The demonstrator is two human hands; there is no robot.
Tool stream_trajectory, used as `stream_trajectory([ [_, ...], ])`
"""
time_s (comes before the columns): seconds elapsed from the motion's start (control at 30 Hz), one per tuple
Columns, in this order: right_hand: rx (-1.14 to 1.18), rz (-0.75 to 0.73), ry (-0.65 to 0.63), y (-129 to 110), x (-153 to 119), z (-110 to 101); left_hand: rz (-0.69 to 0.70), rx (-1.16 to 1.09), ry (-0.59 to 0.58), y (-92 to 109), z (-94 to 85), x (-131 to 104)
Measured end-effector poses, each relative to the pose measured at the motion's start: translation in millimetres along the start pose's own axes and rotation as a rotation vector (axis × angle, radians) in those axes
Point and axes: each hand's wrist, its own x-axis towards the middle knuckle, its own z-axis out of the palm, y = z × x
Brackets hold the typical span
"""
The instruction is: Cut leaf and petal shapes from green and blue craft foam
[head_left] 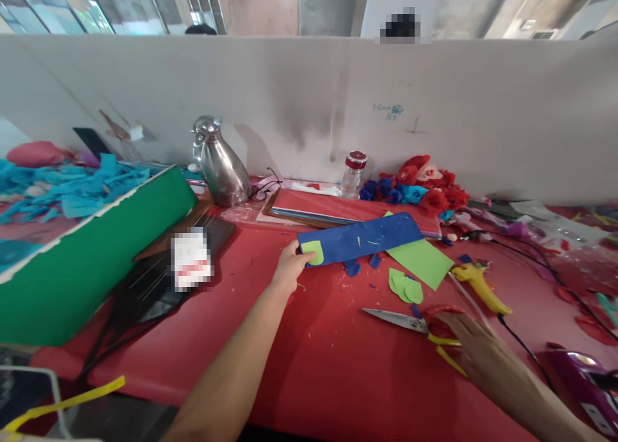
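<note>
My left hand [290,266] is closed on the left end of a dark blue craft-paper strip [367,238]. The thumb presses a small light green piece with rounded corners [314,252] flat against that end. At the right, my right hand [463,336] grips the red and yellow handles of the scissors [400,320], whose blades are together and point left. Part of the handles is hidden under the fingers. Between the hands lie several light green cut petals [405,285] and blue scraps [352,268]. A light green sheet [422,262] sits partly beneath the blue strip.
Coloured sheets [309,204] are stacked behind the strip. A steel jug [224,165], a glass jar [352,175] and fabric-like flowers [429,188] stand along the wall. A green box [106,255] is at left. A yellow glue gun [477,287] with its cord lies at right.
</note>
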Motion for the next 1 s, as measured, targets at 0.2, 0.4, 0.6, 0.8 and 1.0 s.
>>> stream_trajectory([
  [0.2,0.234,0.225,-0.07,-33.3,3.2,-17.6,0.038,-0.01,0.007,0.8,-1.7,2.3],
  [0.4,1.186,0.86,-0.387,-113.6,-0.8,-20.0,-0.003,-0.047,0.019,7.8,-0.4,-1.2],
  [0.6,1.636,1.041,-0.548,-172.1,35.4,-17.0,-0.024,-0.077,0.002,10.9,2.3,-4.5],
  [0.8,1.609,0.959,-0.572,-189.6,63.3,-16.8,-0.039,-0.104,-0.018,11.5,3.9,-6.4],
  [1.0,1.615,0.941,-0.596,-197.2,87.8,-12.0,-0.046,-0.141,-0.044,17.3,6.1,-12.5],
])
